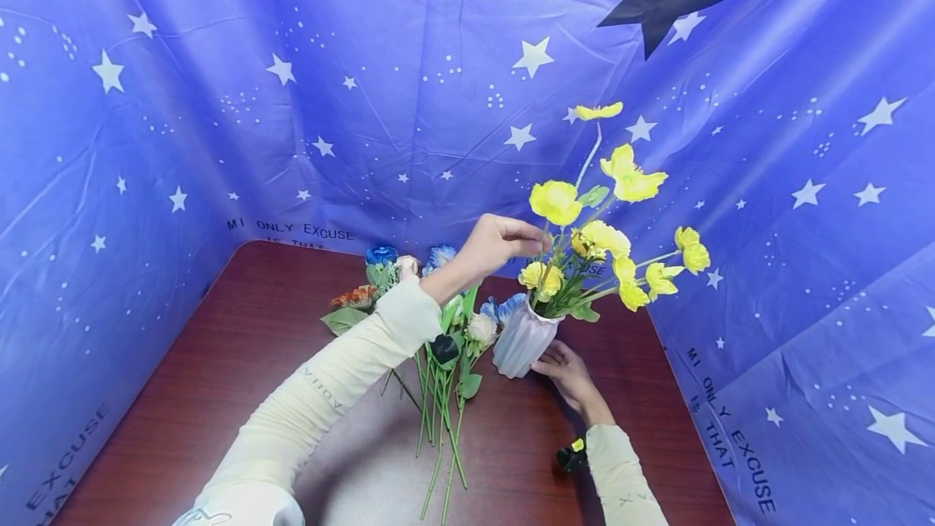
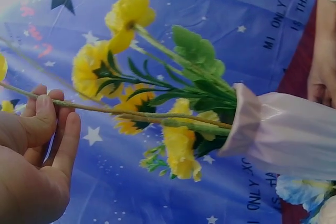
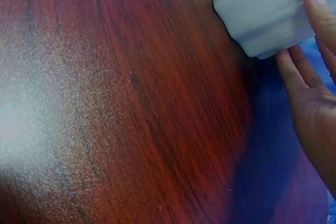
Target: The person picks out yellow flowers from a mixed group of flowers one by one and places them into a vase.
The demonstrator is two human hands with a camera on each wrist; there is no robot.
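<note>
A pale pinkish-white ribbed vase (image 1: 524, 339) holds several yellow artificial flowers (image 1: 555, 201) and leans slightly to the right. With thumb and fingertips my left hand (image 1: 497, 246) pinches the thin stem (image 2: 100, 108) of one yellow flower, above the vase mouth. In the left wrist view that stem runs down into the vase beside others. Low on the vase, my right hand (image 1: 566, 376) holds its right side; the right wrist view shows the thumb (image 3: 317, 3) on one face of the vase and fingers (image 3: 289, 66) at its lower edge.
Left of the vase lies a bunch of artificial flowers (image 1: 445, 347) with long green stems, in blue, white, orange and black. A small black object with a yellow patch (image 1: 571, 457) is beside the right sleeve. Blue star-printed cloth (image 1: 409, 104) surrounds the brown table (image 1: 241, 331).
</note>
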